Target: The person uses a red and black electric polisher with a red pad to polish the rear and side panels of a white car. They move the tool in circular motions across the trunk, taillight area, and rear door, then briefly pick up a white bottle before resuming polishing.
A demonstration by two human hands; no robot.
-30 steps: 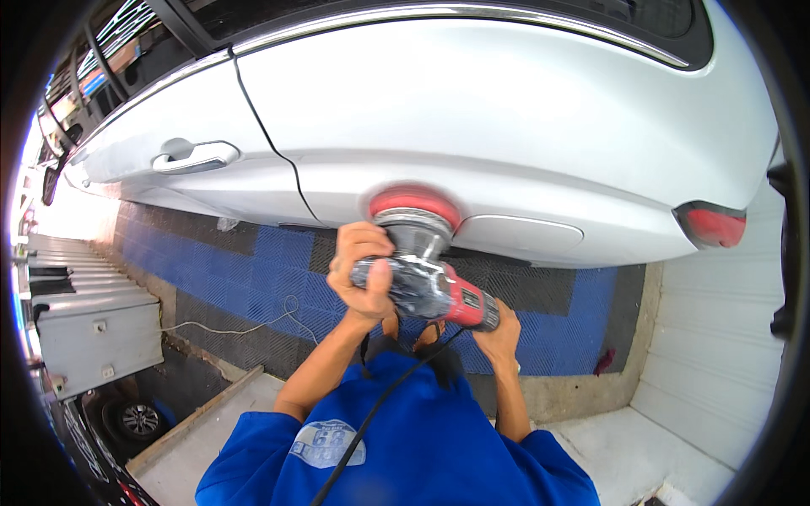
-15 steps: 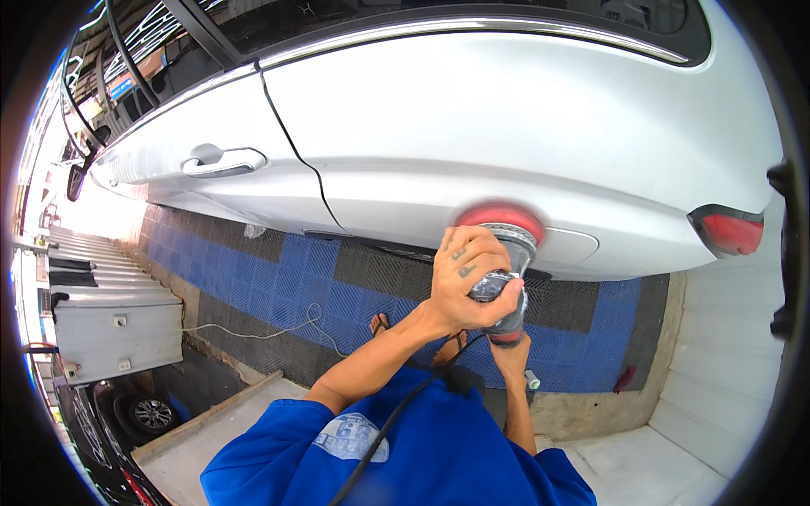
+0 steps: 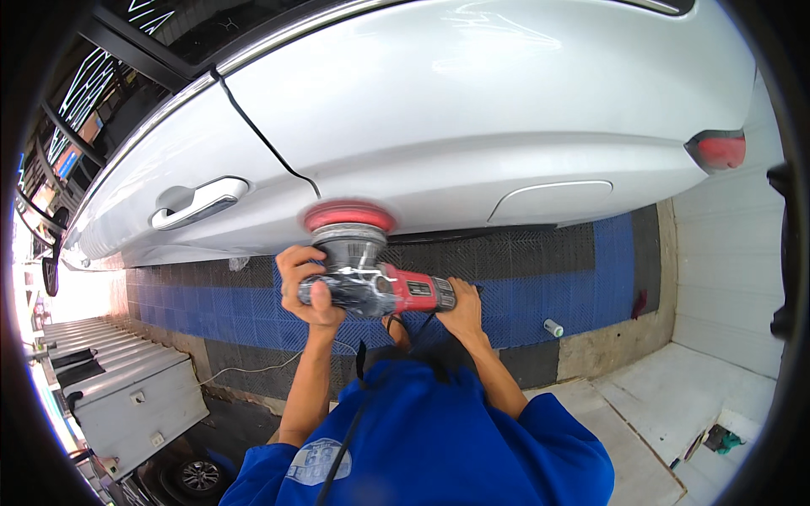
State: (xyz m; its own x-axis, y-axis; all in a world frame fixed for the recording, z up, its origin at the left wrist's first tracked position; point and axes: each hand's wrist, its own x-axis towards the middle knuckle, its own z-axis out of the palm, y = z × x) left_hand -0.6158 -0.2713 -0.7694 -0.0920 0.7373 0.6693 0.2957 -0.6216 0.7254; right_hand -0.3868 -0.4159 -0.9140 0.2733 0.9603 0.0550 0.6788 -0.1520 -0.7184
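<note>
Both my hands are on a red and black car polisher point(image 3: 411, 289). At its front end, my left hand point(image 3: 310, 287) wraps round the dark head, thumb spread along it. My right hand point(image 3: 461, 310) grips the rear end of the red body. The round red pad point(image 3: 350, 216), smeared by motion, is against the lower side of the silver-white car point(image 3: 405, 173), just right of the door seam. A chrome door handle point(image 3: 201, 202) is to the left of the pad, and a fuel flap point(image 3: 553, 201) lies to the right.
A dark cord point(image 3: 339, 462) runs over my blue shirt. Blue and black floor tiles point(image 3: 523, 287) lie below the car, with a small bottle point(image 3: 553, 328) on them. A white wall point(image 3: 726, 278) stands at right, a grey metal cabinet point(image 3: 139, 405) at left. A red tail light point(image 3: 721, 152) is at upper right.
The polisher and both hands have moved left along the car side, from beside the fuel flap to near the door seam. The polisher's body now points right, and the view has shifted.
</note>
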